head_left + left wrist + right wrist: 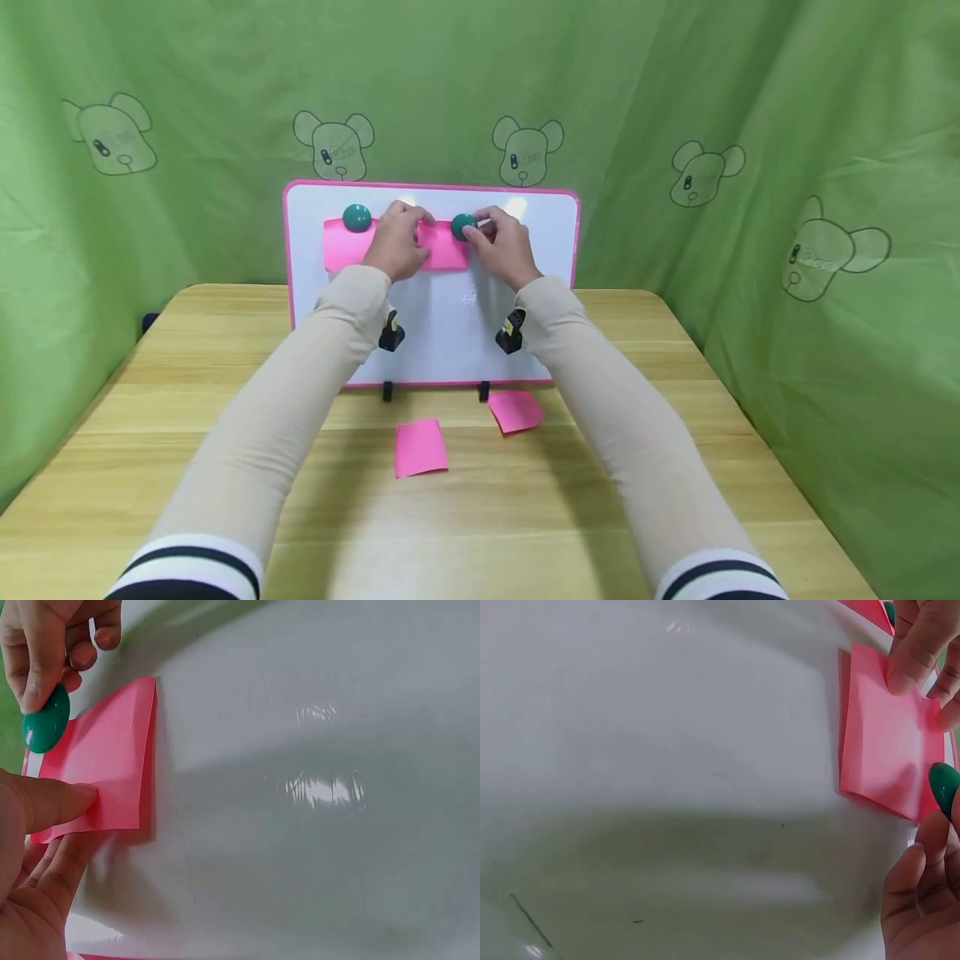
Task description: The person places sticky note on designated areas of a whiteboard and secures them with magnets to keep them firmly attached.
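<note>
My left hand [397, 243] pinches a pink sticky note [448, 252] against the upper middle of a whiteboard [442, 333]. In the left wrist view its thumb lies over the note [112, 761], with fingers behind the paper. Between thumb and fingers of my right hand [508, 248] is a round green magnet [461, 225] at the note's upper right corner. Whether the magnet touches the board cannot be made out. A second pink note [343, 247] hangs to the left under another green magnet [357, 217], partly hidden by my left hand.
Two loose pink notes, one nearer [421, 450] and one by the board's foot [517, 411], lie on the wooden table [480, 550]. Small black feet [483, 391] support the board. A green curtain [450, 75] surrounds the table.
</note>
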A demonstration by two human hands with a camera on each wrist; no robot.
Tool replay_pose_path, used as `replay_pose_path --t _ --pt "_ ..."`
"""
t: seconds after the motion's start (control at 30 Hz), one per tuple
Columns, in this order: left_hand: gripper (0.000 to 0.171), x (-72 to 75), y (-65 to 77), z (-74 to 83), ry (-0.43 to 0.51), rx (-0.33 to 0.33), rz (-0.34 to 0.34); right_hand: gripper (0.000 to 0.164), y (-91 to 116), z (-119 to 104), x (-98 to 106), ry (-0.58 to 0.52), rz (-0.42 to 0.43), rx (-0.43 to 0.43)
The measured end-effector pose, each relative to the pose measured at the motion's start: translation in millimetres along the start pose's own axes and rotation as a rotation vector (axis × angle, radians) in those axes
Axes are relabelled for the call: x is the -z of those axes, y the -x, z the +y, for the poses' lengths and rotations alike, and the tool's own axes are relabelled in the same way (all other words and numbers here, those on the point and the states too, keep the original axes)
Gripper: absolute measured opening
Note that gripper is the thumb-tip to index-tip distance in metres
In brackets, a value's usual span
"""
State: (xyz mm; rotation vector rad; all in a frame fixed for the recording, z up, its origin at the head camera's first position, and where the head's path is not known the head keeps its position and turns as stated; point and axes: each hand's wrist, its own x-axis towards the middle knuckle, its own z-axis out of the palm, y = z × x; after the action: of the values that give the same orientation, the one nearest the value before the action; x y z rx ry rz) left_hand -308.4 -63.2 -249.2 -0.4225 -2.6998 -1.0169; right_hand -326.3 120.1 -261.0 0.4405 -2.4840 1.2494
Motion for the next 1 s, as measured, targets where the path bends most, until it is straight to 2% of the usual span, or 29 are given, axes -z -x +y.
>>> replay_pose_path --t 0.53,1.0 --pt "0.047 -1.8 -0.2 2.9 -0.016 0.019 0.022 0.027 -9 -8 -6 0.029 -0.017 -0.047" --pt "0.049 -2.2 -1.4 2.9 -0.074 0.023 -0.004 0.028 -10 -11 -13 0.019 0.026 -0.068"
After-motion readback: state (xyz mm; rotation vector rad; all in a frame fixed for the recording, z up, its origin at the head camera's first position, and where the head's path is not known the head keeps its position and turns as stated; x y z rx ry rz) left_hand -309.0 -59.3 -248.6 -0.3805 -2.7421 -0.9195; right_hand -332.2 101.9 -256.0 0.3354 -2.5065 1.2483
